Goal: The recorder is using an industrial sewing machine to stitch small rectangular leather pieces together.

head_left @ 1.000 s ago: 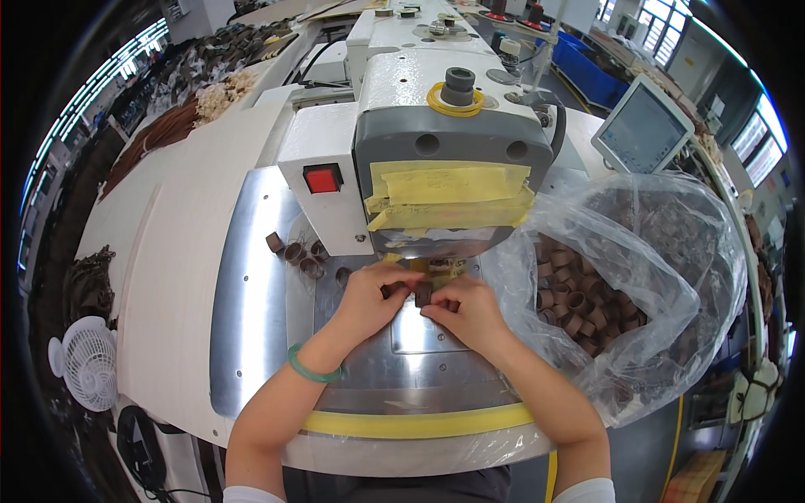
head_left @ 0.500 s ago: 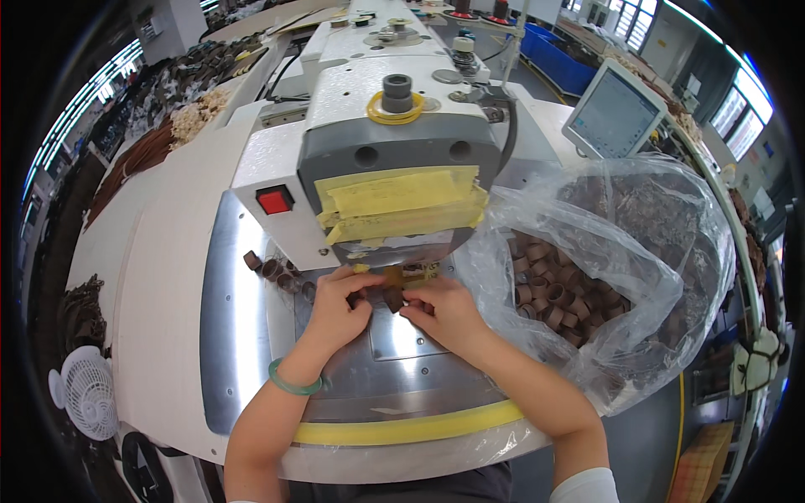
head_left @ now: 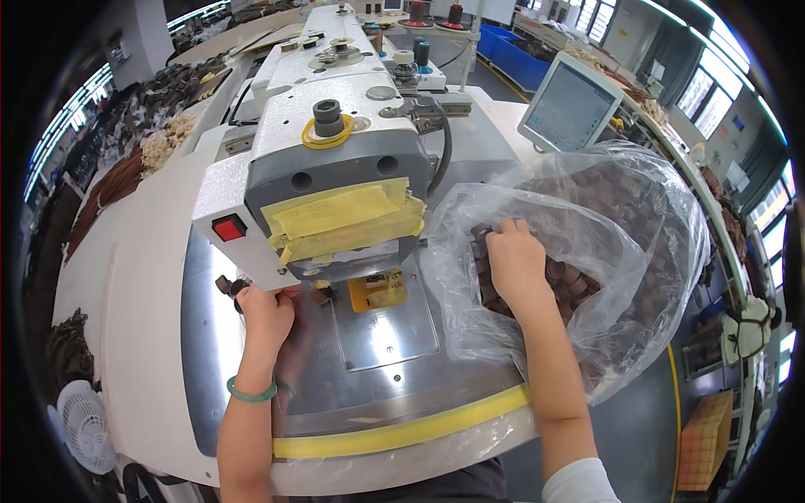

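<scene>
A white and grey industrial sewing machine (head_left: 335,168) stands over a shiny metal plate (head_left: 377,402). At the plate's left side my left hand (head_left: 267,314) is closed beside a few brown ring-shaped bands (head_left: 226,286); what its fingers hold, if anything, is hidden. My right hand (head_left: 516,256) reaches into an open clear plastic bag (head_left: 646,243) full of similar brown bands (head_left: 570,285). Its fingers curl down among them, and their tips are hidden. Under the machine head lies a yellow-orange frame (head_left: 381,293), with a small brown piece (head_left: 323,293) left of it.
Behind the bag stands a tilted screen (head_left: 570,105). Yellow tape (head_left: 402,432) runs along the table's front edge. A white fan (head_left: 86,427) is at the lower left, below a dark tangled bundle (head_left: 74,348). Blue bins (head_left: 513,57) stand farther back.
My hands have parted from the brown band under the machine head. The left moved left to the loose bands; the right moved right into the bag. The view has shifted.
</scene>
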### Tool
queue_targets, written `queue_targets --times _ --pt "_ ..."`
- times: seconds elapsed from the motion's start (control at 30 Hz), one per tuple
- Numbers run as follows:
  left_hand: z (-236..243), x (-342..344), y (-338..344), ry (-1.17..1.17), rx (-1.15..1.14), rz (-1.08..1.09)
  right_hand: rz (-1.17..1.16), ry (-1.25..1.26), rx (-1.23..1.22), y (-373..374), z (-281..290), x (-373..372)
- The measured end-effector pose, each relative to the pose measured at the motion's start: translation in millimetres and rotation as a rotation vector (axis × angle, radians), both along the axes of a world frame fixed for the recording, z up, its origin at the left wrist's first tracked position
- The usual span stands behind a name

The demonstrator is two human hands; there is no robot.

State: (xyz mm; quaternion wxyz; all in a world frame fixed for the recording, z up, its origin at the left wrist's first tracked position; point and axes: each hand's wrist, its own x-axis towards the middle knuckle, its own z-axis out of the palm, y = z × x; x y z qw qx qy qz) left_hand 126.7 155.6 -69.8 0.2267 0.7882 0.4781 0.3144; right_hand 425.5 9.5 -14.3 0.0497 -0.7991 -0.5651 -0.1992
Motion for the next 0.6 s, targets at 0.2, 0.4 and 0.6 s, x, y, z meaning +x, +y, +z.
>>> queue_targets --times 0.2,0.4,0.6 --pt "23.6 19.6 -22.7 0.029 0.515 0.005 0.249 0.345 0.067 -5.4 19.5 -23.2" --pt "29.8 29.0 -53.5 -0.124 0.291 -0.587 0.434 1.207 0.053 8.2 4.6 -69.6" --pt "14.8 33.3 -57.3 -0.293 0.029 -0.582 0.242 2.377 -0.073 12.9 -33.9 -87.9"
